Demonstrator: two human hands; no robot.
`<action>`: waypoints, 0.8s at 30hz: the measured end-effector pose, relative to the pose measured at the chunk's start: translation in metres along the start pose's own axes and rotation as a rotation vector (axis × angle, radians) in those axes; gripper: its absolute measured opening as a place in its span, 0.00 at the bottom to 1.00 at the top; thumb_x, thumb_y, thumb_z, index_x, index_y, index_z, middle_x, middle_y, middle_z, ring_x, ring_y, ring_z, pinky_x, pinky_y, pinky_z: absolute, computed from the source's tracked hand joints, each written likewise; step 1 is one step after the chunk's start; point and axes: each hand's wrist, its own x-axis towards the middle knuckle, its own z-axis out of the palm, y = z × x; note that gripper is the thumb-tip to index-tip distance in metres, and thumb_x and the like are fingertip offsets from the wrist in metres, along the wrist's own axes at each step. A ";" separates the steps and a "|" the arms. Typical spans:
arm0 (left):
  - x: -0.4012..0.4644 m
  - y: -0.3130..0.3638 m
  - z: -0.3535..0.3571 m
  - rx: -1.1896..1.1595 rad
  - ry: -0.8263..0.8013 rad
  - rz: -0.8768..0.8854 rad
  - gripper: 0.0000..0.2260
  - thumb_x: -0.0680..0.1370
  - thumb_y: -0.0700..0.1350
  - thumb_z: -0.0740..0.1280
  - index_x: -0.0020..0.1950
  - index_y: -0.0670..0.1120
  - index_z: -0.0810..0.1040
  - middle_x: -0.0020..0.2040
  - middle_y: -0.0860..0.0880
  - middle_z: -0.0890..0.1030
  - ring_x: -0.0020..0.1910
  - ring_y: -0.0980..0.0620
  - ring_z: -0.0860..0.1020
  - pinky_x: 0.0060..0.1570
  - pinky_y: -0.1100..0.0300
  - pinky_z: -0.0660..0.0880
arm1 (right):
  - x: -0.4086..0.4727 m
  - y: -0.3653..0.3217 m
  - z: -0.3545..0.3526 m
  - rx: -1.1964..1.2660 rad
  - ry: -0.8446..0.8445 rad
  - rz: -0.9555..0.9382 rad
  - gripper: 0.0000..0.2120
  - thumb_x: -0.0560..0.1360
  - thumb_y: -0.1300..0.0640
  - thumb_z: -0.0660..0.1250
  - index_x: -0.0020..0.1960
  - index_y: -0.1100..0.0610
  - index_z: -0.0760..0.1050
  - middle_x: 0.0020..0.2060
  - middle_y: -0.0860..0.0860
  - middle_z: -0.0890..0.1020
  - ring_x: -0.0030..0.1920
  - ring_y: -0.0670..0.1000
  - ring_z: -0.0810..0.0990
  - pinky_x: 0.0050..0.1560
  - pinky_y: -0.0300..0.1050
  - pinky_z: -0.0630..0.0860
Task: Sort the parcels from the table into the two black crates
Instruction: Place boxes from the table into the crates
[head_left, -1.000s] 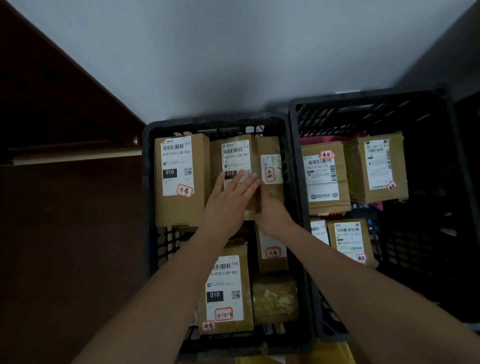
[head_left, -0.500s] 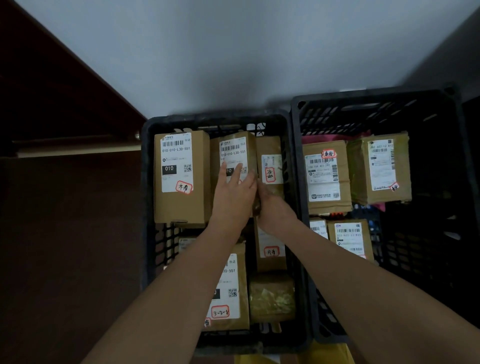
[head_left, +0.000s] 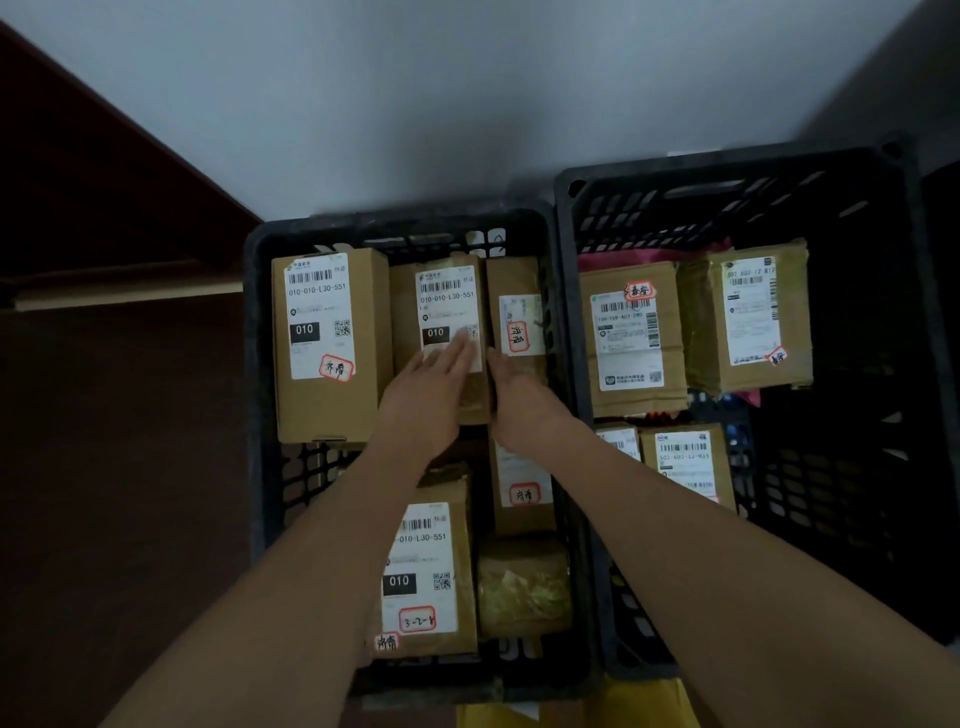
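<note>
Step in hand, as I judge: seating middle parcel (head_left: 441, 332) in far row of left crate (head_left: 254, 364).

Left hand (head_left: 431, 395) lying flat on parcel label, fingers straight.

Right hand (head_left: 519, 389) touching parcel right edge; finger curl hidden, cannot tell.

Next: lifting both hands away, fetching another parcel; table not showing.

Right crate (head_left: 909, 364) just beside, partly filled.

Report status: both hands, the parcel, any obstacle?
Left hand flat on middle parcel, left crate. Right hand at its right edge, grip unclear. Neighbouring parcels tight both sides.
</note>
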 end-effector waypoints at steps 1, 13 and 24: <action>-0.006 -0.001 0.004 -0.035 -0.008 -0.035 0.44 0.75 0.38 0.69 0.81 0.50 0.42 0.81 0.53 0.42 0.78 0.46 0.52 0.75 0.53 0.52 | 0.000 -0.001 -0.002 -0.002 -0.004 -0.018 0.43 0.75 0.64 0.67 0.80 0.54 0.43 0.75 0.57 0.64 0.64 0.60 0.74 0.60 0.57 0.77; 0.002 0.004 -0.001 0.024 -0.064 -0.042 0.37 0.77 0.40 0.66 0.81 0.46 0.49 0.81 0.48 0.50 0.79 0.50 0.53 0.76 0.47 0.52 | -0.007 -0.008 0.003 -0.184 -0.066 0.012 0.48 0.75 0.63 0.67 0.80 0.46 0.36 0.80 0.54 0.42 0.73 0.64 0.64 0.64 0.60 0.74; -0.097 0.021 -0.043 -0.005 0.200 -0.034 0.45 0.75 0.38 0.66 0.80 0.50 0.37 0.78 0.45 0.31 0.76 0.40 0.31 0.75 0.40 0.36 | -0.118 -0.034 -0.024 -0.241 0.334 -0.138 0.44 0.77 0.62 0.64 0.80 0.45 0.39 0.79 0.55 0.38 0.78 0.56 0.34 0.77 0.58 0.40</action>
